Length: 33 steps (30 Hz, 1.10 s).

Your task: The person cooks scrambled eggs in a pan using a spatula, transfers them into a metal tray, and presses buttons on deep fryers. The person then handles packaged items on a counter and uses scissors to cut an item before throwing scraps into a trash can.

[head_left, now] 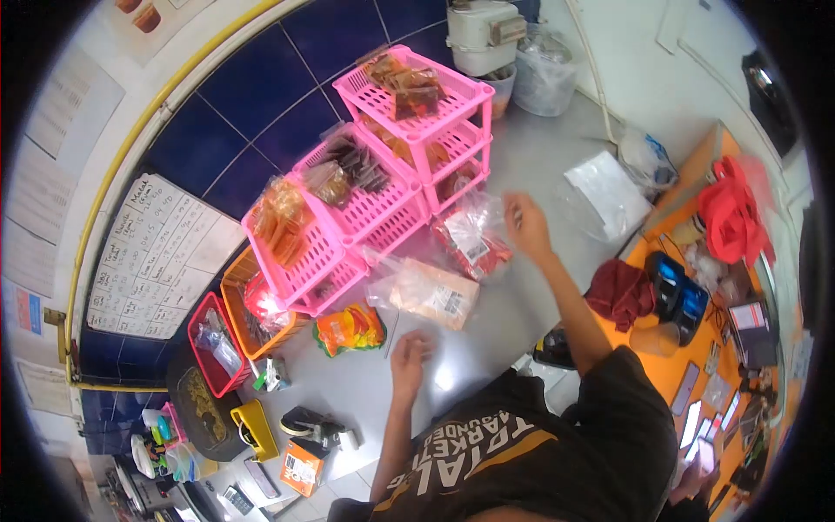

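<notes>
My right hand is closed, its fingers pinching the clear plastic of a bag with red contents and a white label. Nearer to me, my left hand hangs over the grey counter, its fingers blurred by motion. Between the hands lies a clear bag with a pale, flat block and a label. An orange and yellow packet rests to the left of my left hand.
Pink stacked racks hold small packets behind the bags. Orange and red baskets stand left. White sheets in plastic lie right of my right hand. At lower right, another person's hand holds a lit phone.
</notes>
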Each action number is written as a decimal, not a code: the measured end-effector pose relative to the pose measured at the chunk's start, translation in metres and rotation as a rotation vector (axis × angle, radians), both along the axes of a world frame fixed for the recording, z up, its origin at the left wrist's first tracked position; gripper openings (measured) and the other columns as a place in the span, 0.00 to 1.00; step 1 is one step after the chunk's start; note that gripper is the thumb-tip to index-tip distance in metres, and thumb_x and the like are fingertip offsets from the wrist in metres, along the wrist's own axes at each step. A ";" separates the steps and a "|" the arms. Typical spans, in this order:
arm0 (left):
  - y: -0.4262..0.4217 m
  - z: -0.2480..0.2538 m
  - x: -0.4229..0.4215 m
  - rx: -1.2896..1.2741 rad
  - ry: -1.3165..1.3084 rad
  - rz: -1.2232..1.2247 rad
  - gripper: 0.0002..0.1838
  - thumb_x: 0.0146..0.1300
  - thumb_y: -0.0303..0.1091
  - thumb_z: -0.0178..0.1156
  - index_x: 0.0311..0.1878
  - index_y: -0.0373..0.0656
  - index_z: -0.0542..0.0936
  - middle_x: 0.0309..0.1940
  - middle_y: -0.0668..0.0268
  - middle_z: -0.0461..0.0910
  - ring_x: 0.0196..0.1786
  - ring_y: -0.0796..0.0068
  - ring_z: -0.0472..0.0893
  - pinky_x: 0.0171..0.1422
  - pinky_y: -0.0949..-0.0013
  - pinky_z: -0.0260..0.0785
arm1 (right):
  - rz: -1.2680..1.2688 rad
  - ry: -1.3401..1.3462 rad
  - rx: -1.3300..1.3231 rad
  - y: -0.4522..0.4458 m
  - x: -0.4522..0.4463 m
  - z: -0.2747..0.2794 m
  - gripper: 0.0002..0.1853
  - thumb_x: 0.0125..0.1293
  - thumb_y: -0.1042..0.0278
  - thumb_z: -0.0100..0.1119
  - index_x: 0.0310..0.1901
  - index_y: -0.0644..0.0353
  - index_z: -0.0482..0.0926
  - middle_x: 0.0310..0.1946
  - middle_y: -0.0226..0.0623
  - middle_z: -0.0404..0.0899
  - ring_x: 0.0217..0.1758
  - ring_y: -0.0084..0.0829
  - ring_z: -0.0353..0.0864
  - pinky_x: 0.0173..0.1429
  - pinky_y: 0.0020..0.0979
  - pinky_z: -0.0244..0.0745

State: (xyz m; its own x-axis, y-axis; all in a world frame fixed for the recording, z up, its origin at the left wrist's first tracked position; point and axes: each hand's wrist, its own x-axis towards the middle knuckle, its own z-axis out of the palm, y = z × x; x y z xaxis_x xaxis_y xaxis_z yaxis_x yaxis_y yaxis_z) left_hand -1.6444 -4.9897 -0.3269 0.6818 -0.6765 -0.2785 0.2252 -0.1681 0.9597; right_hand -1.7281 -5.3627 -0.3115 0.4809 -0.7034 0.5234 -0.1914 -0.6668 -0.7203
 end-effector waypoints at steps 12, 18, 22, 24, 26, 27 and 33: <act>0.002 0.008 0.005 0.111 0.000 0.454 0.13 0.78 0.32 0.48 0.57 0.38 0.76 0.47 0.61 0.83 0.45 0.71 0.85 0.50 0.69 0.76 | -0.087 0.403 -0.492 -0.392 0.154 -0.033 0.33 0.68 0.56 0.57 0.69 0.67 0.63 0.47 0.61 0.81 0.48 0.60 0.81 0.50 0.56 0.75; -0.003 0.021 0.037 0.131 -0.063 0.633 0.10 0.76 0.28 0.48 0.52 0.36 0.77 0.44 0.61 0.84 0.42 0.72 0.85 0.46 0.69 0.76 | -0.158 0.716 -0.260 -0.431 0.171 -0.027 0.27 0.70 0.58 0.54 0.68 0.57 0.66 0.45 0.65 0.82 0.50 0.62 0.82 0.50 0.53 0.76; -0.020 0.030 0.051 0.110 -0.099 0.642 0.09 0.76 0.28 0.49 0.51 0.36 0.77 0.41 0.63 0.83 0.40 0.73 0.84 0.46 0.70 0.76 | -0.038 0.659 -0.290 -0.447 0.164 -0.027 0.25 0.73 0.54 0.52 0.65 0.60 0.70 0.48 0.61 0.82 0.52 0.62 0.80 0.53 0.57 0.73; -0.028 0.033 0.060 0.078 -0.149 0.647 0.09 0.76 0.28 0.49 0.51 0.36 0.76 0.40 0.65 0.82 0.39 0.77 0.81 0.46 0.72 0.74 | 0.002 0.617 -0.359 -0.436 0.162 -0.015 0.23 0.74 0.55 0.51 0.63 0.60 0.71 0.48 0.61 0.82 0.52 0.62 0.80 0.53 0.57 0.72; -0.033 0.040 0.068 0.066 -0.190 0.642 0.09 0.76 0.28 0.49 0.51 0.36 0.76 0.39 0.65 0.81 0.39 0.78 0.80 0.46 0.73 0.73 | 0.000 0.695 -0.301 -0.430 0.155 -0.015 0.22 0.74 0.59 0.50 0.65 0.58 0.71 0.47 0.62 0.81 0.51 0.62 0.80 0.52 0.56 0.73; -0.035 0.042 0.069 0.055 -0.227 0.637 0.08 0.76 0.28 0.50 0.50 0.36 0.76 0.38 0.66 0.81 0.39 0.80 0.78 0.47 0.74 0.72 | 0.000 0.703 -0.301 -0.426 0.150 -0.016 0.22 0.74 0.59 0.50 0.65 0.58 0.71 0.47 0.62 0.81 0.51 0.62 0.80 0.52 0.56 0.73; -0.030 0.029 0.092 0.113 -0.476 0.565 0.08 0.75 0.27 0.50 0.48 0.35 0.76 0.36 0.66 0.80 0.38 0.79 0.77 0.48 0.72 0.71 | 0.035 0.517 -0.279 -0.380 0.112 -0.001 0.20 0.71 0.60 0.52 0.61 0.57 0.75 0.45 0.61 0.82 0.50 0.60 0.82 0.48 0.51 0.76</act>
